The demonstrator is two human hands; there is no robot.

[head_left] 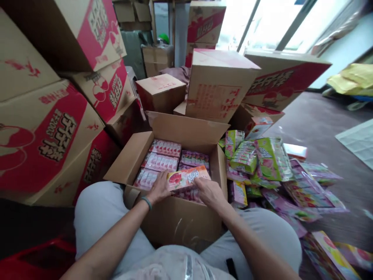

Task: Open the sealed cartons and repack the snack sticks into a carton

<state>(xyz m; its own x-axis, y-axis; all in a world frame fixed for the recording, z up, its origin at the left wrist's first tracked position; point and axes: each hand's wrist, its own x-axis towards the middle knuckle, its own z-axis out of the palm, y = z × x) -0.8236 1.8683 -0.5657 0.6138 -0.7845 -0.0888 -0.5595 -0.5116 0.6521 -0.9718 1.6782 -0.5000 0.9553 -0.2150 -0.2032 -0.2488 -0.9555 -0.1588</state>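
An open cardboard carton [183, 217] stands between my knees with its flaps folded out. Inside it, pink-and-white packs [161, 161] fill the left side, and purple packs [194, 157] lie on the right. Above these, an orange-and-white printed box [182, 179] with a red fruit picture is held level. My left hand [159, 188] grips its left end, a teal band around the wrist. At the right end, my right hand [210, 193] is closed on the same box, its fingertips partly hidden.
Large red-printed cartons [55, 136] are stacked on the left. More cartons [218, 85] stand behind the open one. On the floor at right lies a pile of green packs [268, 157] and purple packs [309, 184]. A yellow sack [352, 79] lies at far right.
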